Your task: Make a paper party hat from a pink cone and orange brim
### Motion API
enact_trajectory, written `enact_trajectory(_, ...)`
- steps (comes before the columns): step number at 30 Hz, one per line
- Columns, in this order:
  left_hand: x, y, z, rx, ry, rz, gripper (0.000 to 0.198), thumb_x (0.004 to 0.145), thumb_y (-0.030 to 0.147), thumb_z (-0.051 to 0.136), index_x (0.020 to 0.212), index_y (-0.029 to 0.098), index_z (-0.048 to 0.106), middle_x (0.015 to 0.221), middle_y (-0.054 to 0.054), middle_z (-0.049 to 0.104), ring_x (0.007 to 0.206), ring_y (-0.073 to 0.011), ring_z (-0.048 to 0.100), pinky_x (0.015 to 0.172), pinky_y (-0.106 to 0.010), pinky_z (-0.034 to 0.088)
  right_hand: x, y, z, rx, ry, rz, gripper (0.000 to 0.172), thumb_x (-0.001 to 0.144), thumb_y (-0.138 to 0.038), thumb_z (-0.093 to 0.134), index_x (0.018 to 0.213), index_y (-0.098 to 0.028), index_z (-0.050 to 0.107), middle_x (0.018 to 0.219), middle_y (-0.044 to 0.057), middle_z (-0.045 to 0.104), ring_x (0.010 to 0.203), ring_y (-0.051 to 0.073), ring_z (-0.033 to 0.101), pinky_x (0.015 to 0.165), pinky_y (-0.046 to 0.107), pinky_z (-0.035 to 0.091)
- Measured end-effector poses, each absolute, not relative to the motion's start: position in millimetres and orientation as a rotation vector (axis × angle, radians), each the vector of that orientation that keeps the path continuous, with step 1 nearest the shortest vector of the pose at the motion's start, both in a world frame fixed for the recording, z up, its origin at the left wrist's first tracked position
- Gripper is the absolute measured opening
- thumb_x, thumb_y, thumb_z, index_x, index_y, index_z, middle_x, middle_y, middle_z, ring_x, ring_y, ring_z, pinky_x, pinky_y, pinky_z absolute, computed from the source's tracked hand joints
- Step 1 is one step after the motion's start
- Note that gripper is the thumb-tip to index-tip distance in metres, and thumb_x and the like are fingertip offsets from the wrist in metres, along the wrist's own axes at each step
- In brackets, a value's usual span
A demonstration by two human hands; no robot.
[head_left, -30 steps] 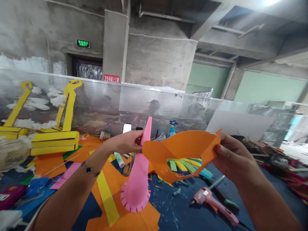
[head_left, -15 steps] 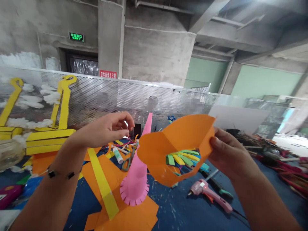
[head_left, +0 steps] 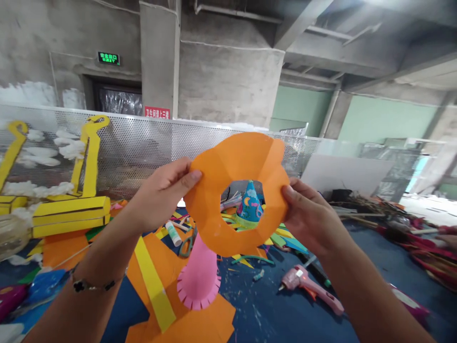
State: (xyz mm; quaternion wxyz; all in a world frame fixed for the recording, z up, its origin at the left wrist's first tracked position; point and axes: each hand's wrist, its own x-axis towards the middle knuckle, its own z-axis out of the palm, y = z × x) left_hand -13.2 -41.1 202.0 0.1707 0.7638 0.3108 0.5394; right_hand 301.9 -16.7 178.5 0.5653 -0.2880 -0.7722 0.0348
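Note:
An orange paper ring [head_left: 210, 200] with a wavy outer edge and a many-sided hole faces me, raised above the table. My left hand [head_left: 166, 190] pinches its left edge between thumb and fingers. At the right edge, my right hand [head_left: 309, 214] grips it the same way. Below the ring stands a pink paper cone [head_left: 200, 281] with a fringed base; the ring covers its tip. Through the hole a blue decorated party hat [head_left: 251, 205] shows.
A pink glue gun [head_left: 310, 288] lies at the right on the blue table. Orange sheets [head_left: 203, 324], a yellow strip [head_left: 157, 290], a glue stick [head_left: 173, 233] and scissors [head_left: 187, 245] lie around the cone. Yellow paper models [head_left: 71, 214] stand at the left, before a perforated metal screen [head_left: 143, 152].
My left hand has come over and taken the ring's left edge. The ring has turned from tilted to facing me, so its hole shows fully.

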Motion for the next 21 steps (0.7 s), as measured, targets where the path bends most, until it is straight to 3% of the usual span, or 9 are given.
enact_trajectory(6,-7,-36,198,2.052,1.294,1.958,0.039,0.103,0.047,0.051,0.072,0.024,0.044,0.066,0.003,0.042,0.060,-0.0158,0.041,0.052,-0.032,0.033,280,-8,195,-0.695,-1.615,0.506,0.021,0.098,-0.047,0.066,0.097,-0.028,0.059,0.078,0.000,0.069,0.057,0.017,0.064,0.047,0.029,0.051)
enact_trajectory(11,-14,-20,192,1.947,1.417,1.927,0.036,0.101,0.051,0.053,0.078,0.024,0.052,0.063,0.004,0.046,0.058,-0.0151,0.041,0.051,-0.030,0.030,264,2,204,-0.658,-1.492,0.664,0.038,0.085,-0.043,0.080,0.114,-0.029,0.060,0.074,-0.007,0.060,0.052,0.012,0.053,0.043,0.023,0.042)
enact_trajectory(16,-22,10,178,1.828,1.485,1.828,0.034,0.096,0.053,0.054,0.082,0.022,0.058,0.070,0.001,0.059,0.063,-0.0163,0.052,0.055,-0.028,0.034,258,18,196,-0.817,-1.574,0.518,0.028,0.085,-0.047,0.075,0.092,-0.020,0.071,0.082,0.002,0.068,0.062,0.013,0.057,0.048,0.024,0.042)
enact_trajectory(21,-29,23,160,1.779,1.607,1.641,0.034,0.092,0.052,0.051,0.083,0.021,0.060,0.077,-0.001,0.065,0.072,-0.0199,0.058,0.062,-0.029,0.038,257,27,187,-0.994,-1.783,0.313,0.026,0.091,-0.039,0.064,0.097,-0.018,0.078,0.083,0.005,0.074,0.070,0.018,0.063,0.060,0.030,0.049)
